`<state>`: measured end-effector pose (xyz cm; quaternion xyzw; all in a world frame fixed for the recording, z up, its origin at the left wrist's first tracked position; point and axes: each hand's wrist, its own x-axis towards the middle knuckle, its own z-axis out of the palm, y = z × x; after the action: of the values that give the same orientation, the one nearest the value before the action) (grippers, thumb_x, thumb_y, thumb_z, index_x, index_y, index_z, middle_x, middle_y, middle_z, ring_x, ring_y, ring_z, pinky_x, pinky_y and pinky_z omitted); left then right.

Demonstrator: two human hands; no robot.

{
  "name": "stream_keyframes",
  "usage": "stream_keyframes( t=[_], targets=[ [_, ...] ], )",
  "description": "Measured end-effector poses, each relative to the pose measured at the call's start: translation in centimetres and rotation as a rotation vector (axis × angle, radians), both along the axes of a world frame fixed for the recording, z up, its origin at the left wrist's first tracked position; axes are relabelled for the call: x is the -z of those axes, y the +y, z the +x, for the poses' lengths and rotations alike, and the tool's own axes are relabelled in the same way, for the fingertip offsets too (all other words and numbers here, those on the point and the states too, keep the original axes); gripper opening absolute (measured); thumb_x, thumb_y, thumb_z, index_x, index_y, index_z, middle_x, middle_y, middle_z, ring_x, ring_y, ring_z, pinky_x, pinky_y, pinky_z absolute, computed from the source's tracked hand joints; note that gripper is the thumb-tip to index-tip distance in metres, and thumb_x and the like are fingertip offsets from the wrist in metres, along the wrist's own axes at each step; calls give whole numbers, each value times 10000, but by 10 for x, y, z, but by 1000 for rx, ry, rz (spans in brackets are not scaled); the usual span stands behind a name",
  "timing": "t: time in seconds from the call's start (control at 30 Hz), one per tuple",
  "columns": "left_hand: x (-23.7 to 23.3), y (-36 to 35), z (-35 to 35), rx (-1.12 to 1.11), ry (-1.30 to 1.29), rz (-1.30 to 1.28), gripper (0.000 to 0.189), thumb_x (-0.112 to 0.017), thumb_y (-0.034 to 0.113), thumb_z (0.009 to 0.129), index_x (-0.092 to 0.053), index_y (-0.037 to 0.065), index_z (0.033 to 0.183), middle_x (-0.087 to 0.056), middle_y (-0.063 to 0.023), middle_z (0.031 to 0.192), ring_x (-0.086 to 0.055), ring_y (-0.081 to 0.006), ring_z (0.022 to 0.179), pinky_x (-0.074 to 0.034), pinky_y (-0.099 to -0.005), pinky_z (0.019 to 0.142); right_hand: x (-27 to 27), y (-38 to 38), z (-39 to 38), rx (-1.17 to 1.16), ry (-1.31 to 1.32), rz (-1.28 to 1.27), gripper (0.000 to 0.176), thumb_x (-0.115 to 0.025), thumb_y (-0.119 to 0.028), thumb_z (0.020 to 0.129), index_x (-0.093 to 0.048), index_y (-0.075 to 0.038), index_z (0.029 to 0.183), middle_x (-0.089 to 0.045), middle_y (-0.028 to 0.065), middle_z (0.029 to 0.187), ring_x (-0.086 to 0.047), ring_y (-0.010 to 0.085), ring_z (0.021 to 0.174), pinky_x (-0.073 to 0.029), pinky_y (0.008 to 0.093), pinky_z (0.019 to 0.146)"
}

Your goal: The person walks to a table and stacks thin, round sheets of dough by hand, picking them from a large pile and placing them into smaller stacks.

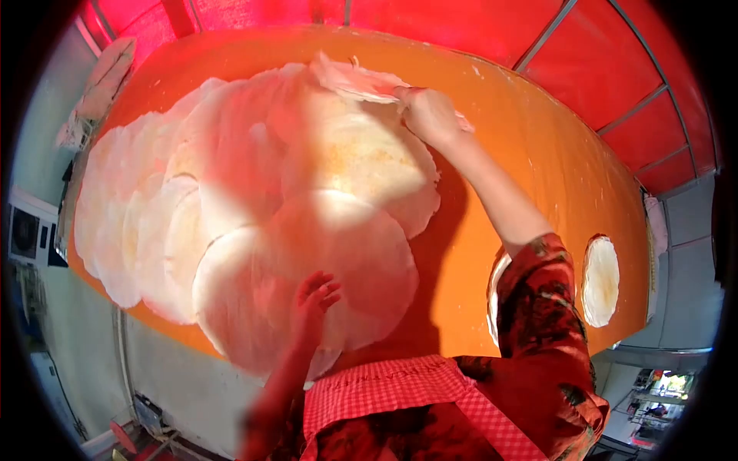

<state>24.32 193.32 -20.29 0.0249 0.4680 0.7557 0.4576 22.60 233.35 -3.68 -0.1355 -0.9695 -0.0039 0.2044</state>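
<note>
Large thin rounds of dough (361, 265) overlap across the left and middle of an orange table (530, 177). At the far side, my right hand (432, 117) is closed on a thin, pale dough sheet (360, 81). That sheet bunches out to the left of the fist, and a bit of it shows on the right. My left hand (317, 293) is over the nearest rounds, fingers loosely bent and apart, with nothing in them.
Two stacks of smaller dough rounds lie on the right of the table, one (601, 281) in full view, the other (496, 300) partly behind my right sleeve. Red sheeting (607, 69) on a metal frame rises behind the far edge. A pale floor (181, 376) shows at lower left.
</note>
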Motion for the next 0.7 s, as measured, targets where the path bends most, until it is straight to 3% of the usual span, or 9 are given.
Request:
stream_keyframes(
  t=[0.07, 0.13, 0.2, 0.23, 0.3, 0.43, 0.5, 0.57, 0.7],
  targets=[
    [8, -25, 16, -38, -130, 81, 415, -504, 242, 965, -445, 46, 1326, -538, -126, 1271, -554, -273, 1141, -472, -404, 945, -33, -89, 47, -3, -27, 31, 214, -580, 8, 745, -697, -67, 907, -688, 149, 838, -665, 286, 722, -518, 385, 620],
    [13, -30, 17, -91, -296, 235, 477, -486, 356, 979, -428, 53, 1342, -524, -128, 1302, -523, -285, 1189, -441, -436, 986, -5, -148, 90, -244, 191, -69, 197, -581, -11, 727, -660, -19, 907, -677, 125, 943, -661, 283, 774, -529, 370, 658],
    [33, -43, 18, -49, -431, 480, 557, -461, 458, 968, -418, 57, 1351, -506, -126, 1335, -491, -299, 1230, -403, -472, 1019, 42, -203, 144, -249, -139, -68, 197, -568, -26, 756, -655, -23, 933, -671, 119, 965, -649, 269, 867, -520, 408, 705],
    [38, -48, 20, -28, -496, 604, 599, -449, 509, 963, -413, 58, 1355, -497, -125, 1351, -475, -306, 1251, -384, -490, 1035, 75, -225, 159, -299, 107, -30, 202, -575, -38, 732, -652, -51, 917, -660, 95, 911, -638, 279, 845, -511, 403, 712],
    [-20, -43, 33, -81, -519, 551, 657, -429, 559, 952, -391, 59, 1377, -462, -133, 1387, -450, -322, 1275, -366, -507, 1047, 130, -256, 187, -290, -205, -366, 187, -583, -46, 745, -640, -58, 923, -646, 89, 946, -618, 293, 905, -510, 379, 735],
    [-41, -49, 41, -96, -547, 444, 717, -454, 596, 919, -371, 94, 1424, -456, -118, 1411, -455, -364, 1264, -329, -549, 1056, 172, -276, 207, -282, 32, -390, 261, -570, -17, 740, -625, -26, 995, -610, 138, 1097, -605, 321, 975, -504, 390, 807],
    [-60, -53, 40, 169, 424, -57, 700, -475, 558, 925, -338, 94, 1431, -435, -125, 1423, -456, -358, 1265, -366, -536, 1031, 169, -286, 211, -218, 79, -368, 338, -571, -1, 728, -615, -20, 1063, -594, 148, 1153, -594, 336, 1015, -492, 393, 853],
    [-58, -59, 41, 271, 651, -99, 658, -450, 497, 950, -312, 66, 1428, -417, -146, 1427, -453, -353, 1267, -388, -525, 1018, 159, -289, 209, -191, 107, -323, 435, -574, 26, 718, -601, -18, 1150, -580, 154, 1205, -579, 349, 1066, -476, 391, 900],
    [-32, -63, 37, 175, -220, 310, 585, -443, 408, 975, -308, 36, 1405, -464, -157, 1375, -482, -352, 1242, -415, -508, 1000, 148, -311, 210, -124, -3, -282, 571, -591, 60, 684, -564, -16, 1249, -576, 166, 1232, -561, 341, 1122, -464, 384, 931]
  ],
)
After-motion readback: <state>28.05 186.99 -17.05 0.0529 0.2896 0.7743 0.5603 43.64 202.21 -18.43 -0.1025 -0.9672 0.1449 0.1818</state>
